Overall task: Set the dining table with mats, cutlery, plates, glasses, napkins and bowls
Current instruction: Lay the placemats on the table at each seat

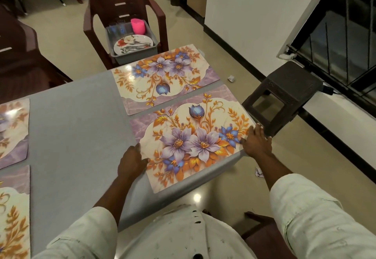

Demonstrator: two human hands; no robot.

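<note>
A floral place mat (191, 136) lies at the near right corner of the grey table (77, 128). My left hand (132, 162) rests on the mat's left edge and my right hand (256, 141) presses its right edge with straight fingers. A second floral mat (162, 79) lies just beyond it. Two more mats (12, 130) (14, 214) show at the left edge of the view. A grey tub (132, 53) on a brown chair (122, 0) holds a flowered plate (133, 44), cutlery, clear glasses (118, 27) and a pink cup (138, 25).
A dark plastic stool (284, 93) stands right of the table corner, close to my right hand. More brown chairs (22, 59) stand at the far left. A white wall and a barred window are on the right. Scraps of paper (231, 78) lie on the floor.
</note>
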